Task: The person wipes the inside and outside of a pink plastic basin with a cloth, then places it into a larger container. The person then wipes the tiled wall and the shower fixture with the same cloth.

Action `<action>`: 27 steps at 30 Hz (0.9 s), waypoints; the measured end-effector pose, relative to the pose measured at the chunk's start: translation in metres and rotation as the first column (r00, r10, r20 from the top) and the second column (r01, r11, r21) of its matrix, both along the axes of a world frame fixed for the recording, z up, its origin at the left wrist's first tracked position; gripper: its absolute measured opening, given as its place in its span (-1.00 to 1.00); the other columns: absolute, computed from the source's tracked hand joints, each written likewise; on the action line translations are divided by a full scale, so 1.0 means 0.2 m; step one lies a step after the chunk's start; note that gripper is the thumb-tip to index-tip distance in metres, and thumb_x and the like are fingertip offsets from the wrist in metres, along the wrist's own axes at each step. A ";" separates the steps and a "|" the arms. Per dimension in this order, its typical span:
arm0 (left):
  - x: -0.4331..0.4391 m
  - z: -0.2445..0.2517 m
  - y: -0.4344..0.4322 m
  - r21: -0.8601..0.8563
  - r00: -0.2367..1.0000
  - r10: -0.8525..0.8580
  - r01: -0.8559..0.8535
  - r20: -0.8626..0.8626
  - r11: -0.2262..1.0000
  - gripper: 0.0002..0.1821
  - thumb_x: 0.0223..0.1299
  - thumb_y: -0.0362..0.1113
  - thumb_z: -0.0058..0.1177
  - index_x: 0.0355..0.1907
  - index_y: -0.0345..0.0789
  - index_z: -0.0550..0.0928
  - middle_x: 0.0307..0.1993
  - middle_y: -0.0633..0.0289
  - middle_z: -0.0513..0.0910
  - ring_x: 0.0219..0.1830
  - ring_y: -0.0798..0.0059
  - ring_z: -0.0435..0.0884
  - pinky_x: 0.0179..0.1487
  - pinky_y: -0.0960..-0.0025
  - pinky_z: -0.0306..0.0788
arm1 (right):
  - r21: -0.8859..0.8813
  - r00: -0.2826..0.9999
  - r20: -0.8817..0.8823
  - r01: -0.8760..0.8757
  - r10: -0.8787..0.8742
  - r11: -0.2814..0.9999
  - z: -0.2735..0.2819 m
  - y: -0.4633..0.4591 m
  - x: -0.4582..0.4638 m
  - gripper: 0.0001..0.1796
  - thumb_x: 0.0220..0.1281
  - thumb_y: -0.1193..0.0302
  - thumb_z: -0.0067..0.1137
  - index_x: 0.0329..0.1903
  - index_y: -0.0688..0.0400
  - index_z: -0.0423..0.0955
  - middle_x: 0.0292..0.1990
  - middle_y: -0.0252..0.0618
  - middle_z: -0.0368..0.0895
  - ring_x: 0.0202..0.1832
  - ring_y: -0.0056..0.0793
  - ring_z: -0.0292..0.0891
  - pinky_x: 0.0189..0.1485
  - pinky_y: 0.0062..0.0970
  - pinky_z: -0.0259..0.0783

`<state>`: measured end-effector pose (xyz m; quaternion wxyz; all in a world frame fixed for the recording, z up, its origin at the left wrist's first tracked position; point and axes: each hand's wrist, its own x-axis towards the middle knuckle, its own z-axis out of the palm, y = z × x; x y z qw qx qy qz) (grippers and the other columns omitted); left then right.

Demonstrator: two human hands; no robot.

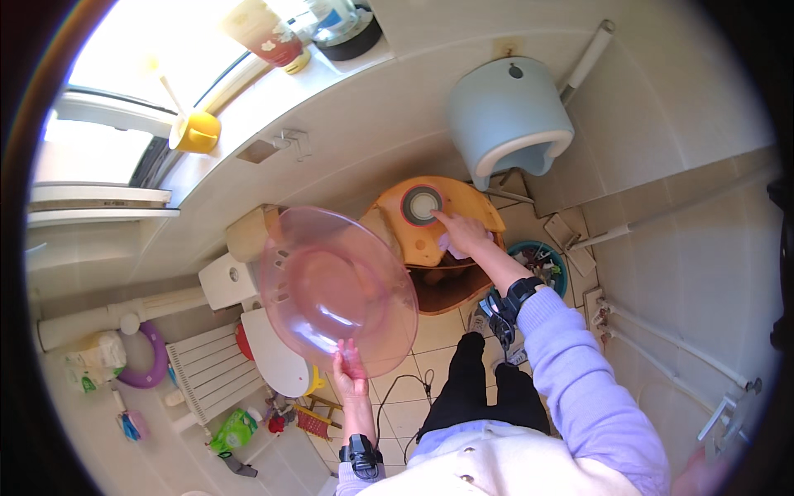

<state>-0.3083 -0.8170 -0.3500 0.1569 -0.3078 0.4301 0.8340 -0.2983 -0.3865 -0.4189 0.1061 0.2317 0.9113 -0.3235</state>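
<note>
My left hand grips the near rim of a clear pink plastic basin, which is tilted up in the air. A lilac cloth is bunched under the fingers of my right hand. The extended index finger of that hand is at the edge of a round grey-and-white disc with a red outline. This disc sits in the orange top of a large tub. The tub's near side is open, and its brown interior is dim. The basin hides part of the tub's left side.
A pale blue plastic seat hangs on the wall. Beside the tub stands a teal basin of small items. The toilet lid is at left, near a white slatted rack. A yellow cup stands on the windowsill. A black cable trails across the tiles.
</note>
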 end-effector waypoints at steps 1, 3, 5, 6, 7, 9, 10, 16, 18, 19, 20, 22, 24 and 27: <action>0.00 -0.01 0.01 0.032 1.000 -0.019 0.019 -0.004 0.999 -0.69 0.24 -0.43 0.18 0.06 -0.23 0.61 0.20 0.16 0.61 0.28 0.07 0.52 0.27 0.16 0.56 | 0.013 0.999 -0.042 -0.001 0.002 1.000 -0.03 0.00 -0.02 -0.49 0.30 0.36 -0.09 0.31 -0.15 0.39 0.03 -0.14 0.62 -0.01 -0.08 0.62 0.00 -0.09 0.52; 0.00 -0.04 0.04 0.021 1.000 0.007 -0.007 0.030 1.000 -0.70 0.24 -0.42 0.18 0.04 -0.22 0.63 0.19 0.16 0.61 0.29 0.08 0.52 0.27 0.16 0.56 | 0.033 0.997 -0.080 -0.003 0.006 0.999 -0.10 0.01 -0.04 -0.58 0.29 0.37 -0.09 0.19 -0.11 0.47 -0.05 -0.18 0.66 -0.05 -0.09 0.65 -0.06 -0.10 0.54; -0.01 -0.06 0.08 0.020 0.999 -0.012 0.011 0.047 1.000 -0.66 0.25 -0.42 0.18 0.08 -0.20 0.58 0.22 0.16 0.59 0.31 0.07 0.49 0.31 0.14 0.52 | 0.076 0.998 -0.060 -0.006 0.010 0.997 -0.14 0.03 -0.04 -0.68 0.29 0.36 -0.08 0.05 -0.06 0.52 -0.15 -0.20 0.71 -0.10 -0.09 0.67 -0.12 -0.10 0.55; -0.02 -0.07 0.11 0.024 0.999 -0.021 0.020 0.048 1.000 -0.66 0.25 -0.43 0.18 0.08 -0.20 0.57 0.22 0.15 0.59 0.33 0.07 0.47 0.33 0.16 0.50 | 0.091 0.997 -0.072 -0.002 0.009 0.996 -0.14 0.03 -0.03 -0.71 0.28 0.35 -0.06 0.02 -0.04 0.52 -0.19 -0.20 0.71 -0.12 -0.08 0.67 -0.14 -0.10 0.56; -0.02 -0.08 0.13 0.028 0.999 -0.029 0.027 0.040 0.999 -0.67 0.26 -0.44 0.18 0.07 -0.21 0.55 0.22 0.14 0.58 0.34 0.06 0.46 0.35 0.17 0.48 | 0.132 0.998 -0.067 -0.002 0.011 0.991 -0.15 0.04 -0.01 -0.73 0.27 0.35 -0.04 -0.01 -0.03 0.51 -0.22 -0.20 0.72 -0.15 -0.07 0.68 -0.16 -0.10 0.56; -0.03 -0.11 0.18 0.034 0.997 -0.051 0.049 0.066 0.998 -0.61 0.25 -0.44 0.19 0.13 -0.21 0.51 0.24 0.14 0.56 0.35 0.05 0.44 0.37 0.15 0.44 | 0.182 0.998 -0.056 0.017 -0.007 0.983 -0.13 0.07 0.06 -0.76 0.24 0.34 0.00 -0.05 0.00 0.50 -0.26 -0.17 0.72 -0.18 -0.06 0.69 -0.19 -0.08 0.56; -0.05 -0.12 0.21 0.042 0.996 -0.063 0.060 0.071 0.997 -0.58 0.25 -0.44 0.19 0.16 -0.21 0.50 0.24 0.13 0.55 0.35 0.04 0.44 0.37 0.14 0.44 | 0.192 0.998 -0.053 0.035 -0.025 0.981 -0.12 0.08 0.10 -0.76 0.23 0.34 0.02 -0.05 0.01 0.50 -0.26 -0.15 0.72 -0.19 -0.05 0.69 -0.20 -0.06 0.55; -0.08 -0.21 0.41 0.010 0.989 -0.137 0.137 0.060 0.991 -0.39 0.25 -0.39 0.20 0.36 -0.23 0.37 0.28 0.10 0.52 0.31 0.02 0.48 0.33 0.06 0.46 | 0.175 0.991 -0.051 0.134 -0.127 0.975 -0.04 0.14 0.33 -0.75 0.17 0.28 0.13 -0.11 0.05 0.46 -0.24 -0.09 0.68 -0.25 0.06 0.66 -0.24 0.01 0.53; -0.09 -0.24 0.47 0.017 0.988 -0.140 0.140 0.060 0.990 -0.35 0.22 -0.40 0.24 0.37 -0.26 0.36 0.27 0.07 0.51 0.31 0.01 0.49 0.33 0.04 0.47 | 0.133 0.994 -0.045 0.105 -0.099 0.986 -0.02 0.15 0.36 -0.64 0.21 0.26 0.14 0.07 -0.03 0.46 -0.22 -0.08 0.65 -0.27 0.10 0.64 -0.24 0.02 0.53; -0.10 -0.25 0.49 0.040 0.988 -0.146 0.143 0.059 0.989 -0.34 0.22 -0.40 0.24 0.37 -0.27 0.35 0.27 0.06 0.51 0.31 0.01 0.49 0.33 0.04 0.47 | 0.136 0.996 -0.059 0.078 -0.070 0.988 -0.01 0.15 0.37 -0.58 0.22 0.27 0.14 0.15 -0.08 0.42 -0.22 -0.08 0.65 -0.26 0.10 0.64 -0.24 0.01 0.53; -0.10 -0.26 0.52 0.050 0.988 -0.142 0.139 0.064 0.989 -0.34 0.21 -0.41 0.25 0.37 -0.27 0.35 0.27 0.06 0.51 0.31 0.01 0.49 0.32 0.04 0.48 | 0.149 0.995 -0.079 0.067 -0.056 0.987 0.00 0.15 0.38 -0.51 0.24 0.28 0.15 0.24 -0.13 0.37 -0.22 -0.08 0.65 -0.26 0.10 0.64 -0.23 0.00 0.53; -0.12 -0.27 0.56 0.054 0.990 -0.127 0.124 0.066 0.991 -0.33 0.22 -0.42 0.25 0.38 -0.29 0.34 0.28 0.03 0.49 0.30 -0.02 0.49 0.33 0.03 0.48 | 0.151 0.994 -0.100 0.063 -0.048 0.987 0.01 0.14 0.38 -0.37 0.25 0.30 0.17 0.38 -0.20 0.27 -0.20 -0.08 0.66 -0.24 0.10 0.64 -0.20 -0.01 0.53; -0.14 -0.29 0.59 0.057 0.990 -0.127 0.123 0.060 0.991 -0.33 0.23 -0.41 0.25 0.38 -0.30 0.33 0.30 0.02 0.47 0.29 -0.02 0.49 0.33 0.01 0.48 | 0.140 0.994 -0.094 0.076 -0.063 0.987 0.03 0.13 0.40 -0.25 0.25 0.34 0.20 0.48 -0.25 0.16 -0.18 -0.07 0.67 -0.21 0.09 0.64 -0.17 -0.03 0.53; -0.17 -0.30 0.63 0.064 0.992 -0.119 0.117 0.044 0.991 -0.34 0.24 -0.43 0.23 0.38 -0.32 0.33 0.32 0.01 0.44 0.29 -0.04 0.49 0.33 -0.02 0.48 | 0.081 0.983 -0.125 0.147 -0.136 0.986 0.06 0.12 0.44 -0.24 0.27 0.33 0.21 0.49 -0.22 0.12 -0.14 -0.03 0.69 -0.17 0.08 0.63 -0.12 -0.02 0.52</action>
